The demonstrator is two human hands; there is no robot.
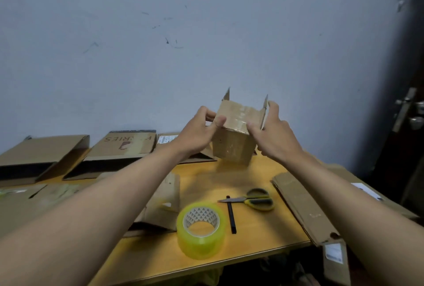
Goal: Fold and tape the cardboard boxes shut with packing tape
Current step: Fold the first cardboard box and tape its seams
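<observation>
box (234,145): matt brown cardboard, glossy tape strip | tape roll (201,230): glossy yellowish plastic | table (206,177): smooth wood

We read one text only: upside-down letters "RIES", partly hidden, on the flattened cardboard box (125,145) left of centre. We see white labels (167,140) on other cardboard, their print too small to read.
</observation>
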